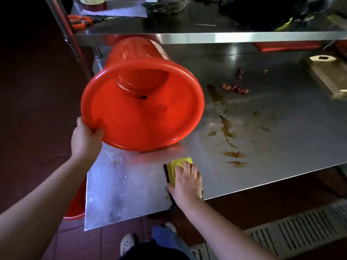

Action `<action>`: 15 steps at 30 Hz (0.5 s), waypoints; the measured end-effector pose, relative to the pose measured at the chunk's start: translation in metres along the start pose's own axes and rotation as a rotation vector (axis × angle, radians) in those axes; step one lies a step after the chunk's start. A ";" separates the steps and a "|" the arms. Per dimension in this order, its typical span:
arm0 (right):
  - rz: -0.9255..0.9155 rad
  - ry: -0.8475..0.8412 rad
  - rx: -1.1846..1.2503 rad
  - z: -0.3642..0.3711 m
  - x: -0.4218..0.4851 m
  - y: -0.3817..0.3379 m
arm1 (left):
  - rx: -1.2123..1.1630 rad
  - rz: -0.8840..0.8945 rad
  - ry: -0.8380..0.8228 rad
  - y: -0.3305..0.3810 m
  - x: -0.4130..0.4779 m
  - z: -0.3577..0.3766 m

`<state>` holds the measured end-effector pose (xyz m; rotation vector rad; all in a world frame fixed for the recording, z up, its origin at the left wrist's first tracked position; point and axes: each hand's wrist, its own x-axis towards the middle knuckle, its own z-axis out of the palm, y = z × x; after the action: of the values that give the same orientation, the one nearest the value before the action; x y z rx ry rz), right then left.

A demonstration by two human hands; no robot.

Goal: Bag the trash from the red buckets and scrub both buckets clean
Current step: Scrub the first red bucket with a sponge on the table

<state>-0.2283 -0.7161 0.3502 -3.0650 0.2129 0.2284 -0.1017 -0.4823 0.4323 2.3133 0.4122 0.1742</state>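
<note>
The left hand (85,139) grips the lower rim of the red bucket (142,106), which lies tipped on its side at centre left on the worktop (122,184). The right hand (186,182) curls over a yellow sponge (178,166) (dark-backed) at lower centre, and brown spills (228,128) lie to the right.

Brown spills (228,128) and reddish scraps (236,89) are sitting mid-tabletop (122,194), orange scissors (79,21) are lying at the upper shelf's (206,37) left end, floor grate (300,229) lying beyond the near edge.
</note>
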 end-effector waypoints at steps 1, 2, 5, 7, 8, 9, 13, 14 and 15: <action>0.031 -0.014 -0.008 0.007 -0.003 -0.005 | -0.001 0.014 -0.008 -0.001 0.001 -0.004; 0.059 -0.016 -0.007 0.015 -0.005 -0.008 | 0.005 0.035 -0.016 -0.003 0.001 -0.008; 0.147 -0.028 0.005 0.030 -0.009 -0.013 | 0.026 0.098 -0.035 -0.016 -0.001 -0.024; 0.144 -0.011 0.011 0.024 -0.010 -0.015 | 0.016 0.124 -0.046 -0.027 -0.002 -0.035; 0.130 -0.020 0.032 0.017 -0.009 -0.015 | 0.003 0.132 -0.055 -0.033 -0.003 -0.039; 0.120 -0.024 0.075 0.013 -0.005 -0.014 | -0.012 0.136 -0.066 -0.039 -0.004 -0.043; -0.024 0.156 0.255 -0.001 -0.011 -0.032 | -0.085 0.141 -0.120 -0.053 -0.004 -0.050; -0.091 0.253 0.274 -0.003 -0.012 -0.043 | -0.103 0.139 -0.130 -0.055 -0.004 -0.051; -0.154 0.346 0.284 -0.004 -0.011 -0.056 | -0.112 0.137 -0.137 -0.057 -0.004 -0.052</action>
<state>-0.2300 -0.6595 0.3589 -2.7960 0.0197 -0.3150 -0.1318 -0.4111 0.4274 2.2274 0.1705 0.1028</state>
